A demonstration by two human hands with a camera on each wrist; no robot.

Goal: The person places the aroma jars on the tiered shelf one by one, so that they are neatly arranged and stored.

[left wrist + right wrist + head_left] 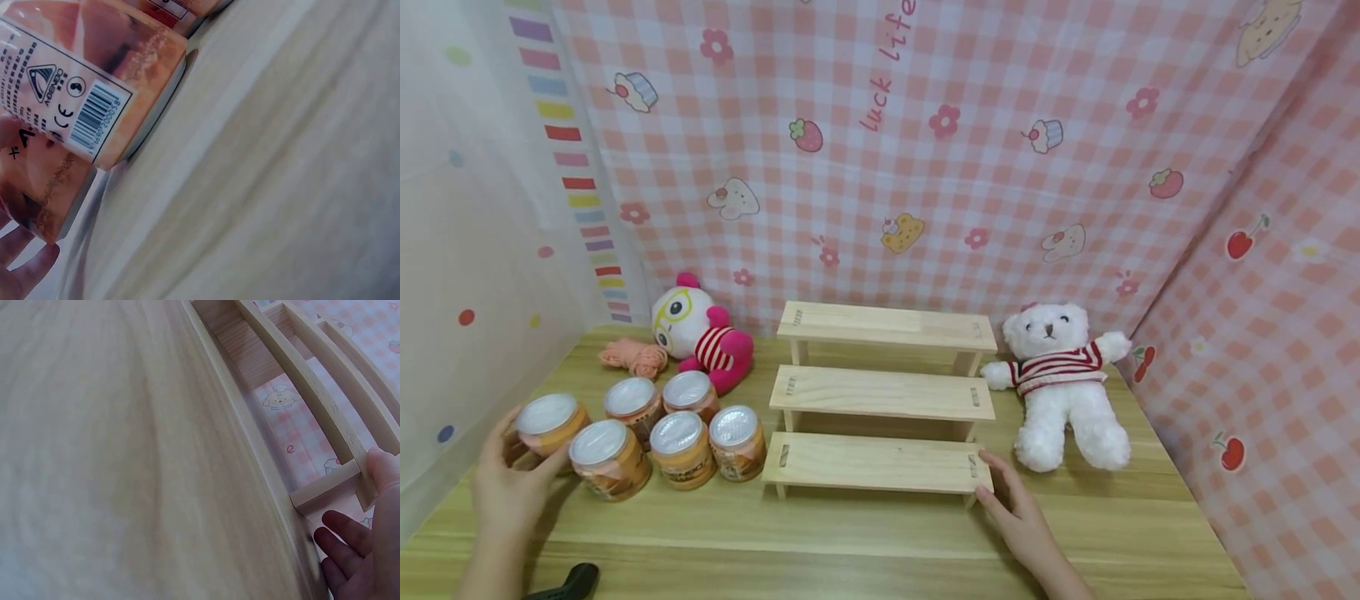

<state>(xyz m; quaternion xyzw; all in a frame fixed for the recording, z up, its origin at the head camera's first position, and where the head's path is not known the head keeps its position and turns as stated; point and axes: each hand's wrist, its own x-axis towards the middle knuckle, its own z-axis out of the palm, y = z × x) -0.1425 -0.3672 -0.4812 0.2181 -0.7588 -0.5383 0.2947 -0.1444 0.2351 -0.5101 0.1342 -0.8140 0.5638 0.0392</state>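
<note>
Pale wood-grain counter [865, 533] enclosed by pink checked cloth walls [925, 167] with a white curtain [475, 208] at far left. Lower left: left hand [512, 487], fingers curled round an orange jar [547, 423], the leftmost of six. Lower centre: right hand [1011, 508], fingers relaxed, touching the right end of a three-step wooden shelf [880, 396]. A white bear [1063, 383] and a pink plush toy [703, 333] flank the shelf.

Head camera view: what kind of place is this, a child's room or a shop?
Probably a staged tabletop corner, not a shop: pink cartoon cloth as backdrop, plush bear, empty wooden step shelf.
</note>
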